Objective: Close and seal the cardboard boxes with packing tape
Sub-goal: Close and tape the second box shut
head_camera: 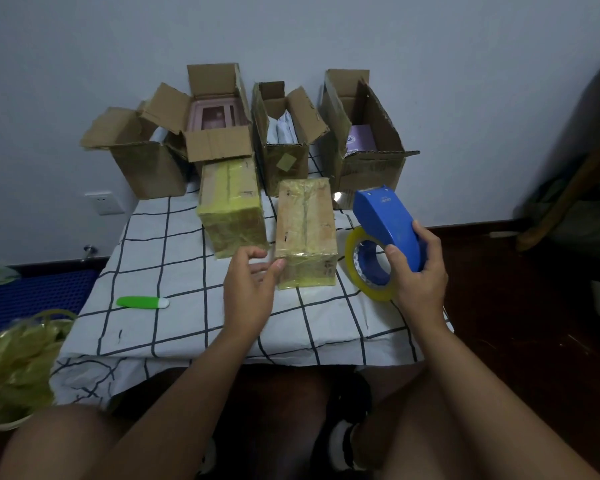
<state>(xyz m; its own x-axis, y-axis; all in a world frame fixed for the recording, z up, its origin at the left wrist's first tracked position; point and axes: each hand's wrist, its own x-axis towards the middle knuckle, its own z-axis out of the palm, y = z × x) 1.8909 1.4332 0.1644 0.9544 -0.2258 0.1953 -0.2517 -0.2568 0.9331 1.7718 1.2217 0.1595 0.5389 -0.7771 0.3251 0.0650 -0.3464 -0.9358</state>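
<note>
The closed box (306, 233), glossy with yellowish tape, is touched by the loosely open left hand (249, 289); the blue tape dispenser (388, 223) is gripped by the right hand (418, 271).

We can make out no text clearly enough to read. The blue tape dispenser (385, 216) carries a small embossed mark near its upper end, too blurred for us to tell its letters. The purple item (361, 138) in the rightmost open box (371, 157) bears a pale round emblem and print we cannot decipher. The sealed boxes show only smudged dark marks.
</note>
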